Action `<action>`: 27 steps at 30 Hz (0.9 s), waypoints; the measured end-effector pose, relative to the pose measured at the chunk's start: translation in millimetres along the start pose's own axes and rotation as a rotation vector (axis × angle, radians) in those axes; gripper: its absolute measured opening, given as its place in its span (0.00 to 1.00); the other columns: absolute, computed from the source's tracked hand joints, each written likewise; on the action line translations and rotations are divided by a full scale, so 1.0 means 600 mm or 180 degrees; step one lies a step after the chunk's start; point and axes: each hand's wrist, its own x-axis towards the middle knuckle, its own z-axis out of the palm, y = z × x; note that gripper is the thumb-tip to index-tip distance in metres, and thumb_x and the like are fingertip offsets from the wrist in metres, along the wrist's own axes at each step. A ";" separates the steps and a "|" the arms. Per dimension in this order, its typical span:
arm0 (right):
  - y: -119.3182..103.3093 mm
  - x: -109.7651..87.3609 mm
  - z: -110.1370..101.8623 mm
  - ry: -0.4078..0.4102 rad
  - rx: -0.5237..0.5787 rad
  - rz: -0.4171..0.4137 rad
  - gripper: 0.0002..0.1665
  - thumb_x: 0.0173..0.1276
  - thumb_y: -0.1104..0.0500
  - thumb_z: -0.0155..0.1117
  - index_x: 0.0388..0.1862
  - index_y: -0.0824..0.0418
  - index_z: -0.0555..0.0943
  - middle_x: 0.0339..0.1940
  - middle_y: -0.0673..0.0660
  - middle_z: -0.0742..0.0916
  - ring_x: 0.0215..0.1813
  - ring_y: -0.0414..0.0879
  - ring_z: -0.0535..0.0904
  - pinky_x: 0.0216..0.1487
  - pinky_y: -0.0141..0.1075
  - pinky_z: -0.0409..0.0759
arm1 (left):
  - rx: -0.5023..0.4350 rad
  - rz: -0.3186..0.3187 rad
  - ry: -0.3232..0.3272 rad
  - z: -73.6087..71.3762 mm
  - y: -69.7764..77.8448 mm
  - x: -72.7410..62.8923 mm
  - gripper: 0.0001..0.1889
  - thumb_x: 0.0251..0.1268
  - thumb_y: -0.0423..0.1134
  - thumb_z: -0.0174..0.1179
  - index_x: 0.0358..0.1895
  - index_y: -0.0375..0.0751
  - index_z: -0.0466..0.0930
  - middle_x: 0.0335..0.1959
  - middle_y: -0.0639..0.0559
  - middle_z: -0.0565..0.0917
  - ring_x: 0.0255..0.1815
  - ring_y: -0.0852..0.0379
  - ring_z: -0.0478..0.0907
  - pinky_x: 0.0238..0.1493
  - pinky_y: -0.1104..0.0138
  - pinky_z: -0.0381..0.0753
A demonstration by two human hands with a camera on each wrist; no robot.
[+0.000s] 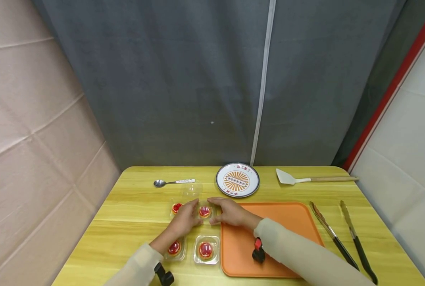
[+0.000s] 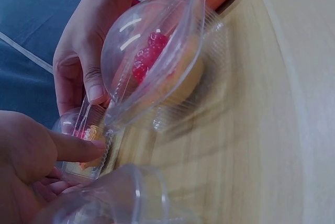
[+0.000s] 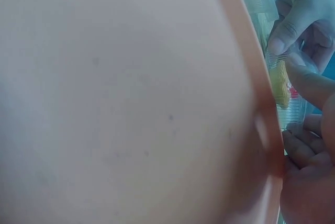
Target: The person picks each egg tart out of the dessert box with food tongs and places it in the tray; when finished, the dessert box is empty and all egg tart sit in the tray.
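A small red-topped tart (image 1: 204,212) sits inside a clear plastic box (image 2: 99,167) between my two hands. My left hand (image 1: 185,219) grips the box's left side, its thumb along the edge in the left wrist view. From the right, my right hand (image 1: 231,211) holds the opposite side with thumb and fingers. Just left of it, a second tart (image 1: 177,207) is partly hidden by the left hand, with a raised clear lid (image 1: 192,189) behind. Nearer the front are two more boxed tarts, one by the left forearm (image 1: 174,248) and another boxed tart (image 1: 206,250) beside the tray.
An orange tray (image 1: 269,262) lies under the right forearm. Behind the hands are a patterned plate (image 1: 237,180) and a spoon (image 1: 160,183). A white spatula (image 1: 287,177) lies at the back right, and tongs (image 1: 335,238) with black handles lie right of the tray.
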 end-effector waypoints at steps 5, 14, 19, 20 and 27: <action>0.002 0.002 -0.002 -0.0021 0.0075 0.0010 0.48 0.63 0.48 0.78 0.76 0.64 0.70 0.75 0.61 0.76 0.77 0.56 0.69 0.78 0.51 0.66 | 0.0058 0.0030 0.0043 0.002 -0.003 0.002 0.42 0.57 0.28 0.74 0.73 0.20 0.63 0.69 0.25 0.73 0.68 0.31 0.74 0.69 0.43 0.75; 0.004 0.005 -0.007 -0.0073 0.0305 0.0022 0.46 0.64 0.50 0.78 0.75 0.66 0.70 0.73 0.62 0.78 0.75 0.55 0.72 0.76 0.52 0.69 | 0.0226 0.0056 0.0143 0.005 -0.003 0.002 0.42 0.55 0.28 0.76 0.72 0.22 0.65 0.66 0.28 0.76 0.66 0.32 0.75 0.69 0.43 0.75; 0.005 0.007 -0.007 -0.0075 0.0367 0.0012 0.45 0.64 0.51 0.78 0.75 0.67 0.71 0.72 0.62 0.79 0.74 0.55 0.73 0.76 0.52 0.70 | 0.0308 0.0089 0.0160 0.005 0.000 0.002 0.41 0.53 0.28 0.77 0.71 0.22 0.67 0.60 0.29 0.80 0.57 0.38 0.80 0.64 0.44 0.79; 0.005 0.007 -0.008 -0.0079 0.0388 0.0011 0.45 0.64 0.51 0.78 0.75 0.68 0.71 0.72 0.62 0.79 0.74 0.56 0.73 0.76 0.52 0.69 | 0.0322 0.0086 0.0161 0.005 0.000 0.002 0.41 0.53 0.28 0.77 0.71 0.22 0.67 0.59 0.30 0.81 0.56 0.39 0.80 0.63 0.44 0.80; 0.000 0.005 -0.013 -0.0113 0.0514 0.0050 0.43 0.66 0.52 0.76 0.74 0.68 0.71 0.71 0.63 0.79 0.74 0.57 0.73 0.77 0.52 0.69 | 0.0410 0.0054 0.0192 0.007 -0.001 0.004 0.42 0.52 0.28 0.77 0.71 0.23 0.68 0.61 0.30 0.80 0.60 0.36 0.79 0.65 0.44 0.79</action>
